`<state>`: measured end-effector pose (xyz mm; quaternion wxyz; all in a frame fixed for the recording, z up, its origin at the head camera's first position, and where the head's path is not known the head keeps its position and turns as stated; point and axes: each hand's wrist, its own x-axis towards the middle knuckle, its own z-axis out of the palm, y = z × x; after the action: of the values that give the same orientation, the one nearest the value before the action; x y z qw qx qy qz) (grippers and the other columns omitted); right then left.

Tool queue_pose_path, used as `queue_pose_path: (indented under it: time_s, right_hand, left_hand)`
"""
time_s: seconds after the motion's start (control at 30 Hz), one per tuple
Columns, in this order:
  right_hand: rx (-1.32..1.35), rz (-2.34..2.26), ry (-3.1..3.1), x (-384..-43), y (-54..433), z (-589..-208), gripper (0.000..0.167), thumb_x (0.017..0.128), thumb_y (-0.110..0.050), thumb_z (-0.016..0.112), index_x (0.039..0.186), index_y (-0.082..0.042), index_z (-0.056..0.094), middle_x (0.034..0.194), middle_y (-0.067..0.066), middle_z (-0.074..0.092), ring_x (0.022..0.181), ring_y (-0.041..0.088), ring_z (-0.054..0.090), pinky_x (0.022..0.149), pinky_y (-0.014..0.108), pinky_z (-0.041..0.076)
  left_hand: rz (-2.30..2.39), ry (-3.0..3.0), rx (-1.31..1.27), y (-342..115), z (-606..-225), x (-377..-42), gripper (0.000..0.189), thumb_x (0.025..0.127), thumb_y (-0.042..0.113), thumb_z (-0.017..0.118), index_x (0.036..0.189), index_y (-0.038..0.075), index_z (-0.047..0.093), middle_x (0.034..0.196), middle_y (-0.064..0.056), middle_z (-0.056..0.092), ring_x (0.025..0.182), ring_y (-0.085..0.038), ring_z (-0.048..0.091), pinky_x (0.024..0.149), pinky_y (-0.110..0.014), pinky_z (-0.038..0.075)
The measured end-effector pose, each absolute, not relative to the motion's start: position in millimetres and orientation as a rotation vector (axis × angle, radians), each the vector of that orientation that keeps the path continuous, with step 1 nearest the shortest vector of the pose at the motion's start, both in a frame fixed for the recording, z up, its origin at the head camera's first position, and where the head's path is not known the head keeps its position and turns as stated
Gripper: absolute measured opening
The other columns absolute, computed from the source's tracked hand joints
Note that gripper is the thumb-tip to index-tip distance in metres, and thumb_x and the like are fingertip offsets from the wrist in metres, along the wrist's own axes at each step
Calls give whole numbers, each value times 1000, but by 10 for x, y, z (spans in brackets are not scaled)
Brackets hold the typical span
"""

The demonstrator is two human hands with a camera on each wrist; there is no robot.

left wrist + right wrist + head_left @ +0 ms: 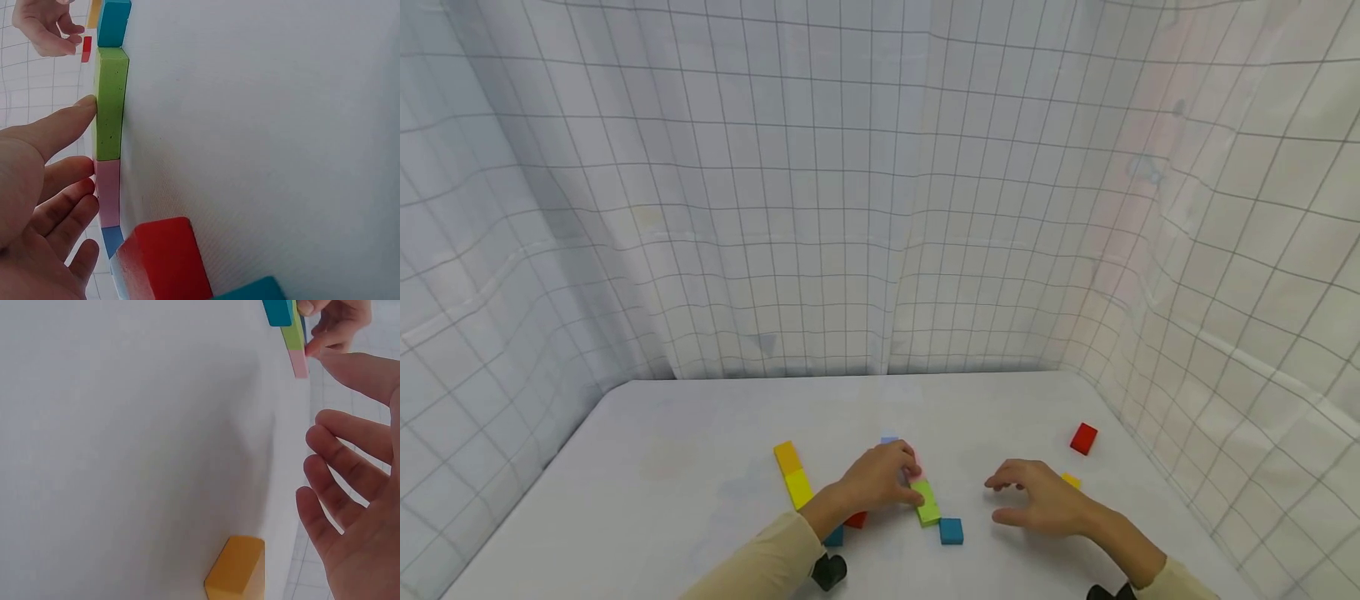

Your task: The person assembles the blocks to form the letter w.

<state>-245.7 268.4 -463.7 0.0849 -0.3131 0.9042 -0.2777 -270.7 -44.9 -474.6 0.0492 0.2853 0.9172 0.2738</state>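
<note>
My left hand [876,477] is over a row of small blocks, fingers loosely extended. Its thumb touches the lime green block [928,504], and the fingertips lie at the pink block [109,194] behind it, curled round neither. A teal block [951,532] adjoins the green one's near end. At the row's far end a light blue block [889,439] is partly covered by the hand. To the right, my right hand [1045,500] hovers over the table with spread, slightly bent fingers and nothing in them. Beside it, a yellow-orange block [237,569] lies on the table.
Left of the row, an orange-yellow block [787,457] and a yellow block [799,488] lie end to end. A red block [855,520] and another teal block [833,537] sit partly behind my left wrist. A separate red block [1083,438] is at far right. Gridded curtains surround the white table [700,433].
</note>
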Motion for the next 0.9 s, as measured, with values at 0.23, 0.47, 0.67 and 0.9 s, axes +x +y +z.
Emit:
queue_pose_path:
  time_s: [0.23, 0.47, 0.67, 0.9]
  right_hand:
    - [-909, -796, 2776, -2503, 2925, -4676, 33, 93, -33, 77, 120, -14, 72, 112, -10, 65, 104, 17, 62, 91, 44, 56]
    - [-927, -844, 2911, -2508, 3221, -4742, 37, 91, -35, 80, 119, -10, 73, 108, -9, 67, 99, 17, 62, 85, 38, 56]
    - [-874, -826, 2992, -2437, 3430, -4761, 37, 89, -34, 81, 118, -11, 73, 109, -7, 67, 98, 16, 62, 86, 38, 56]
    - [-619, -772, 3069, -2344, 3573, -4811, 60, 79, -46, 87, 125, -10, 72, 129, 16, 61, 118, 42, 56, 96, 67, 47]
  left_hand:
    - [864, 2778, 876, -455, -4761, -2708, 35, 83, 32, 89, 108, 11, 79, 116, 4, 63, 104, -17, 58, 98, -38, 51]
    - [845, 2793, 892, -447, -4759, -2715, 35, 83, 32, 89, 109, 11, 79, 116, 4, 62, 104, -17, 58, 98, -37, 51]
    - [842, 2792, 904, -453, -4751, -2701, 36, 83, 33, 89, 110, 10, 79, 117, 3, 63, 104, -17, 58, 99, -36, 51]
    - [846, 2790, 920, -458, -4740, -2699, 36, 83, 32, 89, 109, 10, 79, 116, 3, 63, 104, -17, 58, 98, -38, 52]
